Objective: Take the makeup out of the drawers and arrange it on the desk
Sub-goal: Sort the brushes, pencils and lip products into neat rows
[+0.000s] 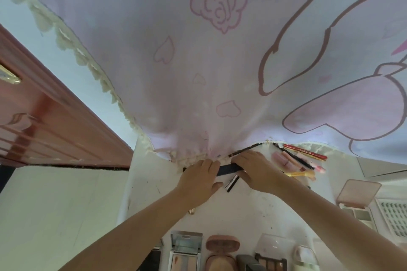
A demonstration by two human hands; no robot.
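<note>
Already much of the makeup lies out on the tabletop: pencils and tubes far right, open palettes along the near edge. Both hands meet at the far edge on a dark flat case, left hand pressing flat, right hand resting over it; whether either grip curls round it I cannot tell. No drawers are in view, so what remains is unclear.

- Pale pink printed cloth hanging: thin woven fabric, matt, with a rough cream lace trim along its edge.
- White counter: smooth, matt, marked with scuffs.
- Reddish-brown wooden door: glossy lacquer finish.
- Pink square plastic compact: smooth, satin.
- Silver rectangular palette case: reflective, mirror-like.
- Red slim pencil box: glossy print.
</note>
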